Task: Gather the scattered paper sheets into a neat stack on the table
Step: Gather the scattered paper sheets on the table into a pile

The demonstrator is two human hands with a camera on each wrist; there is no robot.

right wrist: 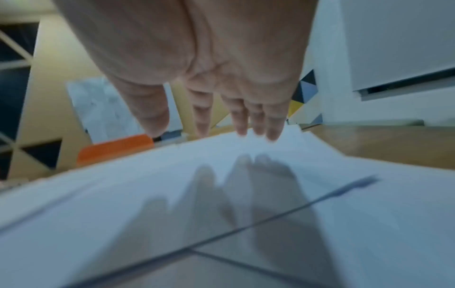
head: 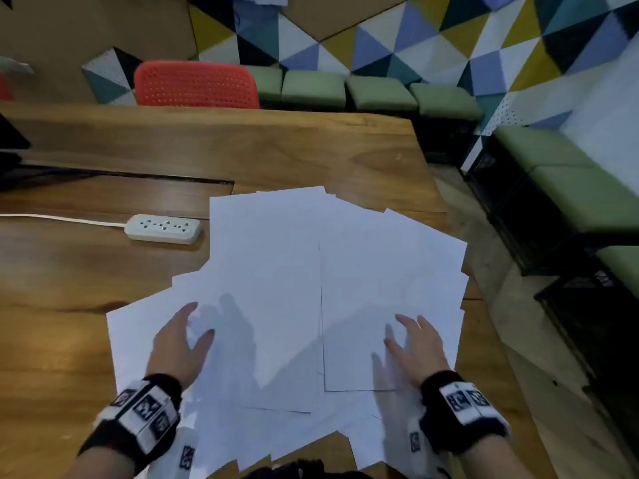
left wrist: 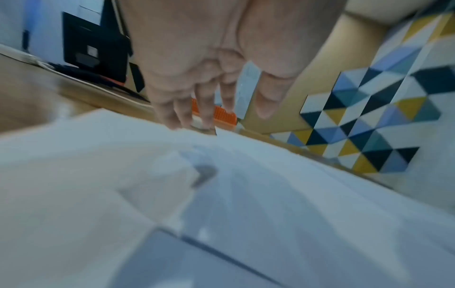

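White paper sheets (head: 294, 271) lay fanned out and overlapping across the near right part of the wooden worktop (head: 103, 278), some corners jutting past its right edge and others reaching the near edge by the person's body. The left hand (head: 181, 344) was over the left side of the spread, fingers straight and slightly apart; the left wrist view, though blurred, showed its fingertips (left wrist: 197, 124) down at the paper (left wrist: 246, 194), its grip wide open and closed around nothing. The right hand (head: 415, 347) was over the right side of the spread above one sheet lying uppermost, fingers extended and loosely spread; the right wrist view showed the palm (right wrist: 197, 58) raised off the paper (right wrist: 246, 233) with its shadow cast below, so that grip too was open and held nothing. A white power strip (head: 163, 228) with its cable sat on the worktop left of the sheets, just apart from them. A red chair (head: 196, 84) stood behind the far edge, with green cushioned stools (head: 345, 88) along the patterned wall.
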